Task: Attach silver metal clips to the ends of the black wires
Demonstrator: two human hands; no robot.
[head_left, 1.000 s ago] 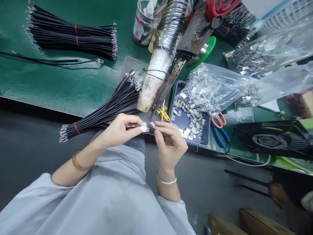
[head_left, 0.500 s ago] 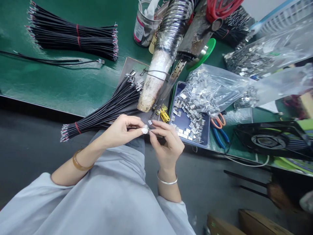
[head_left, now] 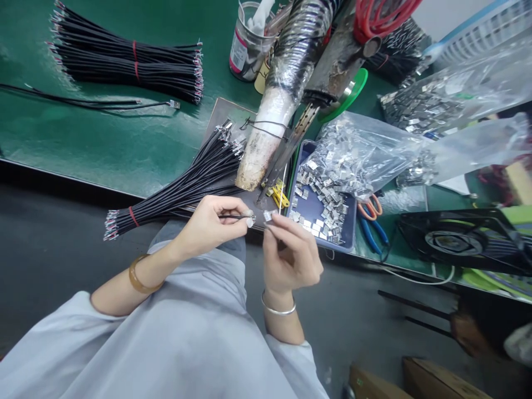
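My left hand [head_left: 218, 224] pinches a black cable [head_left: 233, 216] near its end, with the stripped wire tips poking out past the fingers. Between the thumb and fingers of my right hand [head_left: 293, 252] is a small metal connector [head_left: 268, 215], held a short gap to the right of the wire tips. A bundle of black cables [head_left: 183, 180], tied with a red band, lies just beyond my left hand. Many loose metal connectors [head_left: 328, 202] lie in a blue tray [head_left: 352, 224] beyond my right hand.
A taped duct hose [head_left: 266, 130] and a soldering iron [head_left: 305, 119] hang down close above the hands. Yellow pieces [head_left: 279, 195] lie beneath. Blue-and-orange pliers [head_left: 374, 230], a fan [head_left: 451, 241], plastic bags of connectors [head_left: 361, 149] and another cable bundle [head_left: 166, 69] are on the green table [head_left: 103, 141].
My right hand has moved right, away from my left hand, carrying the connector. My left hand stays nearly in place, and the cable end now shows more clearly.
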